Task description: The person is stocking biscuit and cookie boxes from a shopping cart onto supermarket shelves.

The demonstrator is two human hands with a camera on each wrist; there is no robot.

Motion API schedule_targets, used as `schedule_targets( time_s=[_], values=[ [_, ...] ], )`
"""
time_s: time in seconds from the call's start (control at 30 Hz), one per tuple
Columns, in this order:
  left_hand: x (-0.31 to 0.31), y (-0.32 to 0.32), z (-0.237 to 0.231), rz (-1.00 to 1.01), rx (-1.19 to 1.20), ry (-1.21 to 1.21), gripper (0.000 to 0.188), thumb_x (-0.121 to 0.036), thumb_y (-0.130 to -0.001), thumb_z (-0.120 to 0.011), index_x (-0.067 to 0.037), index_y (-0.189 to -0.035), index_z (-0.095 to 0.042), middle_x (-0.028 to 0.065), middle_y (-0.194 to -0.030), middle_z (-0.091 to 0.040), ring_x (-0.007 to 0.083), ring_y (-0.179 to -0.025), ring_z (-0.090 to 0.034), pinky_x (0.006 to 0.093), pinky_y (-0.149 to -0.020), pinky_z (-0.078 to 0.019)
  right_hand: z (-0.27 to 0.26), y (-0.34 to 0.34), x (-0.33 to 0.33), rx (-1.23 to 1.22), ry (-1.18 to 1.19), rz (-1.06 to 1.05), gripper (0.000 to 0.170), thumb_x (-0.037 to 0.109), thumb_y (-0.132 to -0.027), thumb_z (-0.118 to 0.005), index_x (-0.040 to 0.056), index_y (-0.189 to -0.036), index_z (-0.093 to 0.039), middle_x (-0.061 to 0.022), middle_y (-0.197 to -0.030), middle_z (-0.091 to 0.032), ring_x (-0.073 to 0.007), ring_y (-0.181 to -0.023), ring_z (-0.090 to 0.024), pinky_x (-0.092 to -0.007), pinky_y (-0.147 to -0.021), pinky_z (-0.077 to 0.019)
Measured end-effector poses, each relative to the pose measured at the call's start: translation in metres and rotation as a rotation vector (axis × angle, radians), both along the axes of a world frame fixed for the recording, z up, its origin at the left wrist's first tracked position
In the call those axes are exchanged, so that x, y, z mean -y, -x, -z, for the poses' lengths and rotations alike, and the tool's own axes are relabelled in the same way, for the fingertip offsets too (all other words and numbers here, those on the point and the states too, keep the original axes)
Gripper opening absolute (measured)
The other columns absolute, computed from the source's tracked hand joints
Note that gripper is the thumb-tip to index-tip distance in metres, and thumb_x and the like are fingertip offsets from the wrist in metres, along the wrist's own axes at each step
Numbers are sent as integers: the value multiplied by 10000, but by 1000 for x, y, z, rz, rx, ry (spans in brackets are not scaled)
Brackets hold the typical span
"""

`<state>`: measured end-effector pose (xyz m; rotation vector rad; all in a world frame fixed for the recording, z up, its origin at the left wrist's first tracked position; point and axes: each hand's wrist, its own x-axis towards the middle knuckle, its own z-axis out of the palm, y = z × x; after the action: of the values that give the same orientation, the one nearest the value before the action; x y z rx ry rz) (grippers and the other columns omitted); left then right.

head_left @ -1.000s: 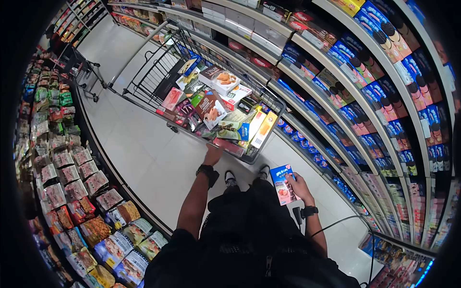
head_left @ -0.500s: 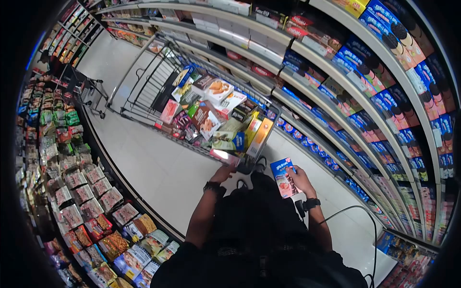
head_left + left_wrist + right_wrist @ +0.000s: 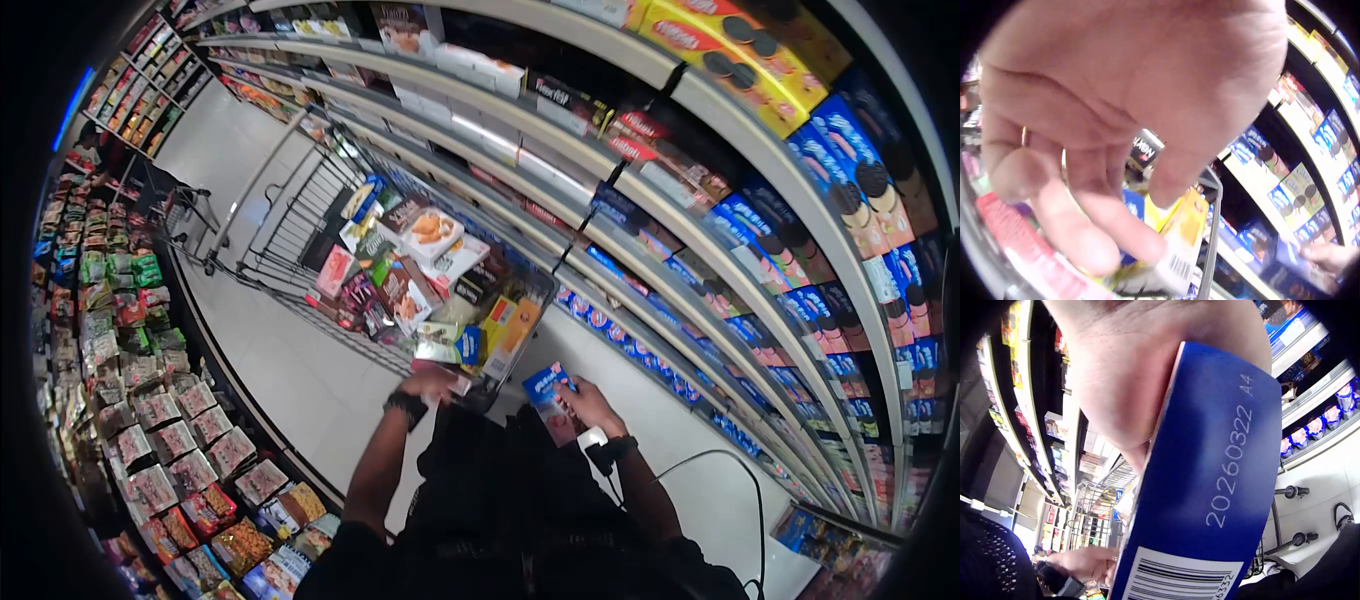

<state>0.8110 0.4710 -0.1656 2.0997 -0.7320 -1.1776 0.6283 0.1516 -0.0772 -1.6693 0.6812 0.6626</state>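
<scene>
My right hand (image 3: 588, 402) grips a blue-and-pink biscuit box (image 3: 545, 388) by its edge, just beyond the cart's near corner. In the right wrist view the blue side of that box shows a printed date and a barcode. My left hand (image 3: 432, 382) is at the near side of the shopping cart (image 3: 548, 288), its fingers (image 3: 1075, 231) loosely bent with nothing held between them. Close under these fingers lies a pink package (image 3: 1029, 250) inside the cart. Beside it stand a yellow-and-orange box (image 3: 1188, 228) and a black box (image 3: 1145, 149).
Boxed snacks fill the cart's near half, among them a brown box (image 3: 407, 293). Shelves of blue biscuit boxes (image 3: 860, 165) rise along the right. Bagged snacks (image 3: 150, 488) lie on a low display at the left. A second cart (image 3: 185, 220) stands farther up the aisle.
The view has turned, and the cart sits lower and closer to my body. My right hand has brought the biscuit box nearer the cart, tilting it. My left hand stays at the cart's near side.
</scene>
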Motion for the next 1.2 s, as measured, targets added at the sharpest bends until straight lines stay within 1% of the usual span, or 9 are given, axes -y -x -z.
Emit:
schedule_targets(
  time_s=[0.03, 0.07, 0.2, 0.33, 0.47, 0.53, 0.63, 0.87, 1.2],
  values=[
    [27, -21, -48, -419, -21, -228, 424, -292, -746, -659, -35, -1079, -603, 154, -926, -647, 311, -893, -621, 411, -800, -477, 9, -4, -3, 35, 47, -34, 357, 369, -888, -580, 17, -951, -591, -36, -757, -629, -94, -638, -571, -252, -593, -465],
    [33, -44, -25, -457, 239, -55, 674, -380, -693, -703, -38, -1233, -492, 198, -1001, -611, 343, -970, -590, 440, -849, -459, 15, -8, -8, 74, 97, -60, 355, 366, -887, -580, 17, -952, -589, -30, -760, -626, -100, -635, -572, -257, -594, -467],
    [84, -114, -29, -302, 561, -167, 913, -440, -641, -737, -64, -1354, -308, 217, -1237, -444, 398, -1151, -459, 502, -888, -438, 4, -29, -46, 13, 147, 62, 366, 359, -887, -580, 7, -983, -592, -44, -799, -633, -114, -678, -582, -258, -636, -471],
    [101, -149, -12, -159, 441, -227, 849, -423, -617, -739, -70, -1303, -382, 183, -1221, -462, 368, -1142, -462, 483, -903, -440, -14, -33, -83, 46, 99, 317, 421, 356, -891, -576, -22, -1078, -575, -89, -873, -639, -115, -786, -574, -254, -723, -461],
    [81, -188, 34, -453, 226, 97, 581, -392, -673, -694, -37, -1118, -576, 131, -906, -594, 275, -866, -605, 366, -774, -482, -16, -28, -108, 67, 71, 533, 454, 378, -887, -574, -29, -1087, -571, -87, -855, -642, -130, -772, -584, -270, -724, -470],
    [67, -212, -1, -604, -330, 114, 522, -356, -737, -674, -47, -1150, -589, 66, -886, -598, 162, -776, -582, 270, -701, -464, -19, -29, -109, 52, 85, 584, 406, 347, -909, -557, -22, -1078, -573, -66, -862, -625, -106, -776, -562, -253, -721, -456],
    [42, -241, -22, -458, -291, 335, 450, -288, -783, -642, -35, -1151, -580, 38, -874, -592, 115, -787, -536, 254, -704, -439, -42, -43, -108, 27, 83, 634, 422, 361, -904, -554, -24, -1075, -571, -58, -835, -621, -97, -734, -554, -251, -689, -457],
    [72, -297, -203, -398, -447, 907, 399, -273, -887, -467, -48, -1217, -468, 61, -1085, -547, 130, -887, -543, 267, -687, -455, -36, -67, -92, 135, 129, 581, 418, 396, -883, -572, -6, -999, -586, -47, -725, -601, -96, -628, -544, -250, -584, -454],
    [180, -343, -305, -346, -190, 908, 290, -284, -926, -495, -66, -1111, -542, 17, -949, -584, 85, -790, -541, 240, -579, -438, -36, -60, -76, 245, 115, 665, 370, 369, -895, -569, 6, -960, -598, -15, -737, -589, -75, -648, -518, -244, -589, -432]
  ],
)
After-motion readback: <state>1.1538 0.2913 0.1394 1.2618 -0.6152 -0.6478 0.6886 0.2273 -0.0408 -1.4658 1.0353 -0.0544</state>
